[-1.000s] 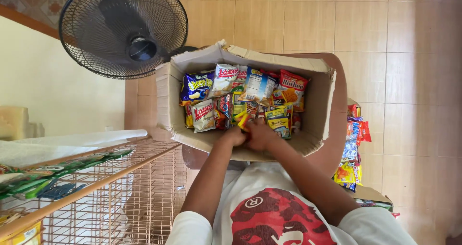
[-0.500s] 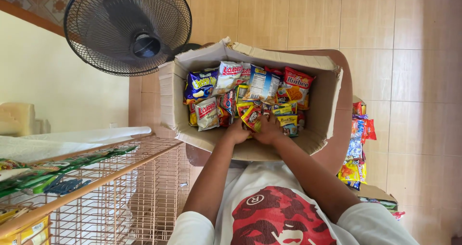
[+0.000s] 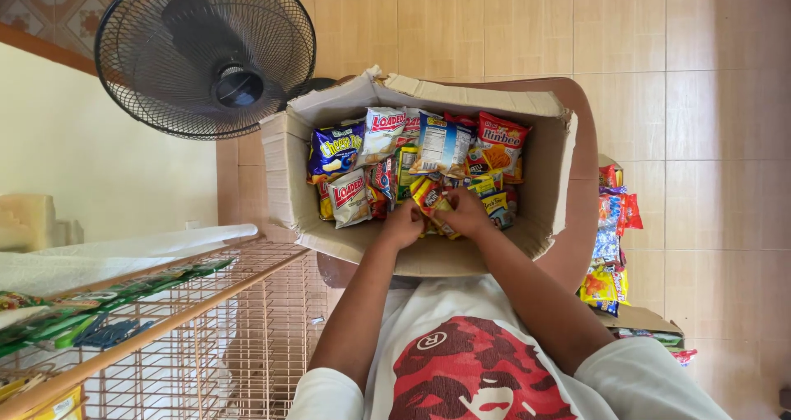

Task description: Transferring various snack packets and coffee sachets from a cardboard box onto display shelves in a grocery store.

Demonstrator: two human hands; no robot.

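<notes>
Reaching into one open cardboard box (image 3: 284,168) at the centre of the frame, two hands meet over the snack packets inside. Both the left hand (image 3: 402,225) and the right hand (image 3: 466,214) are closed on one small yellow packet (image 3: 435,204), near the box's lower wall. One black fan (image 3: 206,53) stands at upper left, one wire rack (image 3: 165,337) at lower left.
</notes>
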